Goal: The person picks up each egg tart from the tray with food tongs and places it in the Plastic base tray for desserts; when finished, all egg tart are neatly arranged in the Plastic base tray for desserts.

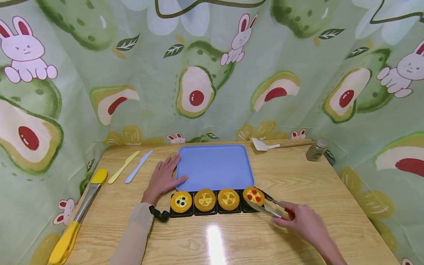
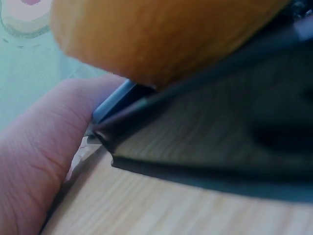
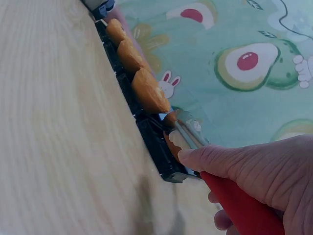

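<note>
My right hand (image 1: 303,221) grips metal tongs (image 1: 269,213) with red handles (image 3: 242,203). The tips straddle an egg tart (image 1: 254,194) topped with red pieces, at the right end of a row of black square holders (image 1: 182,214). Three more tarts sit in that row: one with dark blue dots (image 1: 181,201) and two with pale wedge-shaped toppings (image 1: 205,200). Flat on the left edge of a blue tray (image 1: 215,165), my left hand (image 1: 163,176) spreads its fingers, thumb over the rim. In the left wrist view a tart (image 2: 161,44) looms close above the black holder's edge.
Left of the tray lie a yellow knife (image 1: 124,167) and a blue knife (image 1: 139,166). Yellow-handled tongs (image 1: 79,215) lie along the table's left side. At the back right are a white spatula (image 1: 265,145) with a wooden handle and a small jar (image 1: 316,150).
</note>
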### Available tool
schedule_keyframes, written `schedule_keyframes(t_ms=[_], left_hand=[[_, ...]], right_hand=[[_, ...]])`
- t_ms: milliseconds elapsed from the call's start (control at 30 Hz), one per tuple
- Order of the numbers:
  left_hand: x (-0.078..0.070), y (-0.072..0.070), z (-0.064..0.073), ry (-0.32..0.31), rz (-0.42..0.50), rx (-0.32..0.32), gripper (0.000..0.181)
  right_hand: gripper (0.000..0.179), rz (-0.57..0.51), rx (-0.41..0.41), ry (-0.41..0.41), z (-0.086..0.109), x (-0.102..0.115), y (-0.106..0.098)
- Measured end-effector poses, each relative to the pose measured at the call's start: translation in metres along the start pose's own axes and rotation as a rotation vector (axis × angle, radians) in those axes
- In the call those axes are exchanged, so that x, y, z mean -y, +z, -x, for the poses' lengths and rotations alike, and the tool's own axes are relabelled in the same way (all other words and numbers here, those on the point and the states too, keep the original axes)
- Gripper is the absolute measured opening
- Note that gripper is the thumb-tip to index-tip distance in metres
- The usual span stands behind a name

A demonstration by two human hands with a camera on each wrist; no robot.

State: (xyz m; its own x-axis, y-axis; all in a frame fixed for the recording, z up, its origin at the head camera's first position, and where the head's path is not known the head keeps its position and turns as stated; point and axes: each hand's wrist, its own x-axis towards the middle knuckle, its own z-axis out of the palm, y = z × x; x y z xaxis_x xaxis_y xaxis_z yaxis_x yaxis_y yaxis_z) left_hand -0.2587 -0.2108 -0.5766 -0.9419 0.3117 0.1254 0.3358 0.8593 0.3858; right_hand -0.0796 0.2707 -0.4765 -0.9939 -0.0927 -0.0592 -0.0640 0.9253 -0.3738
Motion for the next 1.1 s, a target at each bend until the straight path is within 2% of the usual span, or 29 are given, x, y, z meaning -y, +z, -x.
schedule_keyframes(t_ms=[300,533,700,967,1100], left_hand=[[0.001,0.001,0.0,-0.005,-0.002,0.005,0.104],[0.003,0.001,0.0,-0.003,-0.007,0.01,0.104],[0.003,0.001,0.0,-0.001,-0.002,0.007,0.104],[0.003,0.0,0.0,-0.005,-0.008,0.015,0.103],[0.003,0.001,0.0,-0.005,-0.009,0.019,0.103]], right_hand=[[0.059,-0.004,-0.016,0.034,0.0,-0.001,0.013],[0.062,-0.001,-0.03,0.037,0.0,-0.001,0.016],[0.062,-0.015,-0.013,0.052,0.001,0.0,0.015],[0.079,-0.035,0.012,0.092,0.004,0.002,0.007],[0.078,-0.05,-0.001,0.097,0.007,0.004,0.003]])
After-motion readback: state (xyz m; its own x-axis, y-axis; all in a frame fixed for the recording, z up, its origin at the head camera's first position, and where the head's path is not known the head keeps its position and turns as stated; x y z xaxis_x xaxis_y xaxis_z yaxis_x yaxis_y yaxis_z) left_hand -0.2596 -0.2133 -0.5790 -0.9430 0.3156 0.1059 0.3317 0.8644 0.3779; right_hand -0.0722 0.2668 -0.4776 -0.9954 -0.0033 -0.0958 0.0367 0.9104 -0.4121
